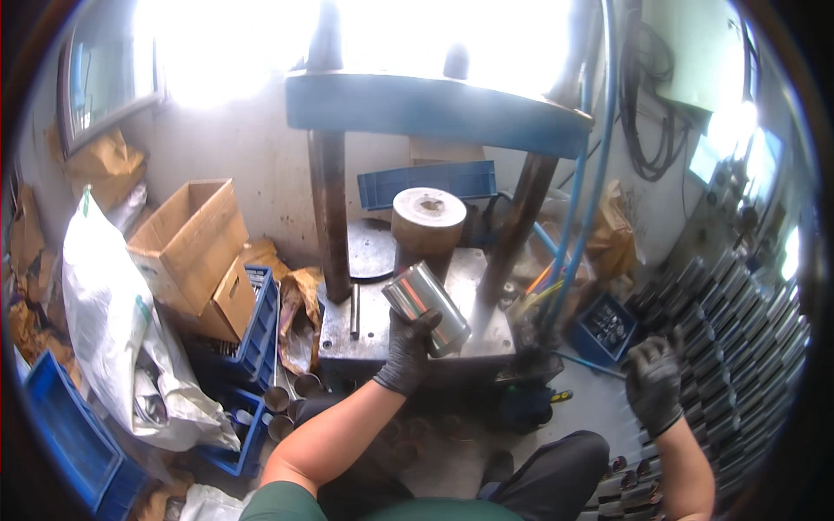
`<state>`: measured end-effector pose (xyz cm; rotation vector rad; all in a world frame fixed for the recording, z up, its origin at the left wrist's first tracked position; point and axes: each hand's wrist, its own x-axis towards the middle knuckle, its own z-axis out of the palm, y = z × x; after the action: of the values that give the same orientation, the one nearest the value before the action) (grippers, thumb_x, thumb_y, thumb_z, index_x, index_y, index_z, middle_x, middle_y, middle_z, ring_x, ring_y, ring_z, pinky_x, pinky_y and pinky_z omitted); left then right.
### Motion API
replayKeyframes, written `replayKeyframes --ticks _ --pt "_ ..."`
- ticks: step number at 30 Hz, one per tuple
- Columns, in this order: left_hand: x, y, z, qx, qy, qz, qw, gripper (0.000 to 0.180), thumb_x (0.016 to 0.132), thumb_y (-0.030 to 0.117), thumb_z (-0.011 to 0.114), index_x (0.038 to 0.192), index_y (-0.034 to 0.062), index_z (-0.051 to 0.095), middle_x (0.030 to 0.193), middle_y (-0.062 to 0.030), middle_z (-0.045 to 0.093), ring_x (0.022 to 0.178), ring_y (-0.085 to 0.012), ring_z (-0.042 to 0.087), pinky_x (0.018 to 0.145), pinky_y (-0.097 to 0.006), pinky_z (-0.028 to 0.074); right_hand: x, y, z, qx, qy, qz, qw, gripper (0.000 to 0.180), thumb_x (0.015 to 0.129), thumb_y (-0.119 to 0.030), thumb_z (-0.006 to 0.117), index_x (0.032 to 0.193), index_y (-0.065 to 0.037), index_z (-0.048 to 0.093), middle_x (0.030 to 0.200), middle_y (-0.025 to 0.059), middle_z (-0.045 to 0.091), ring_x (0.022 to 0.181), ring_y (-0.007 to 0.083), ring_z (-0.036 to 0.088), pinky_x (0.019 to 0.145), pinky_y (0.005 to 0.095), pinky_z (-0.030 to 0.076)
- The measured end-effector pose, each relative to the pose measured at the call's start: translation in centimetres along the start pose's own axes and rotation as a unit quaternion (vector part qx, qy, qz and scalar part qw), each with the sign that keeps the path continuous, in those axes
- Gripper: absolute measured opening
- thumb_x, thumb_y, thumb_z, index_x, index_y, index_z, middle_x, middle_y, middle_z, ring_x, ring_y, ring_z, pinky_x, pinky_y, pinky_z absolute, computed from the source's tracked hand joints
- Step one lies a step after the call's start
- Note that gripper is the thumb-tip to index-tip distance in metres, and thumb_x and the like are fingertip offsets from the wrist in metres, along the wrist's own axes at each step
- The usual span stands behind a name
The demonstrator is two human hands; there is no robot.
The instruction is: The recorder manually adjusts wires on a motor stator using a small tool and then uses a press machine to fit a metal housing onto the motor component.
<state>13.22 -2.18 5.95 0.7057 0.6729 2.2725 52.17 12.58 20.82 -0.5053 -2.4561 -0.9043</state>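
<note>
My left hand (407,352), in a dark glove, is closed around a shiny metal cylinder (432,308). The cylinder is tilted and has reddish and green streaks of reflection. It is held over the metal base plate (473,326) of a press, in front of the upright round block (428,208). Off to the right, my right hand (653,382), gloved too, has its fingers curled. A thin light-blue rod (591,363) runs up to this hand's edge; whether the fingers grip it is hidden. A short dark pin (355,311) stands at the plate's left.
The press's blue crossbeam (434,108) spans two steel columns (330,208). Rows of metal cylinders (738,347) are stacked at right, beside a blue bin of small parts (604,328). Leftward stand a cardboard box (191,252), a white sack (113,321) and blue crates (78,443).
</note>
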Motion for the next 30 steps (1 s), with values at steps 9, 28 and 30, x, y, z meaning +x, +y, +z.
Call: replayKeyframes --ticks 9,28,30 --pt "-2.5 -1.2 -1.3 -0.105 0.122 -0.163 0.973 0.062 0.092 0.016 0.08 0.143 0.0081 0.045 0.121 -0.0132 0.063 0.113 -0.0333 0.068 0.096 -0.052 0.063 8.8 -18.4 2.5 0.396 -0.062 0.033 0.916 0.067 0.082 -0.038 0.083 0.133 -0.001 0.062 0.124 0.0232 0.067 0.112 0.0427 0.067 0.097 0.0497 0.055" --pt "6.0 2.3 -9.5 0.574 0.213 -0.039 0.79 0.058 0.083 0.008 0.084 0.137 0.0067 0.062 0.122 -0.0187 0.07 0.111 -0.0252 0.069 0.097 -0.037 0.057 16.6 -28.2 18.9 0.693 -0.186 0.187 0.672 0.087 0.08 -0.038 0.084 0.146 0.002 0.043 0.128 0.022 0.059 0.112 0.0321 0.066 0.09 0.044 0.06" --pt "6.1 2.6 -9.6 0.542 0.229 -0.035 0.808 0.056 0.083 0.01 0.084 0.135 0.007 0.063 0.116 -0.0184 0.07 0.108 -0.0265 0.069 0.097 -0.039 0.056 16.4 -27.7 17.2 0.547 -0.139 0.075 0.822 0.091 0.078 -0.042 0.084 0.146 0.004 0.045 0.123 0.0252 0.061 0.107 0.0349 0.068 0.088 0.0466 0.058"
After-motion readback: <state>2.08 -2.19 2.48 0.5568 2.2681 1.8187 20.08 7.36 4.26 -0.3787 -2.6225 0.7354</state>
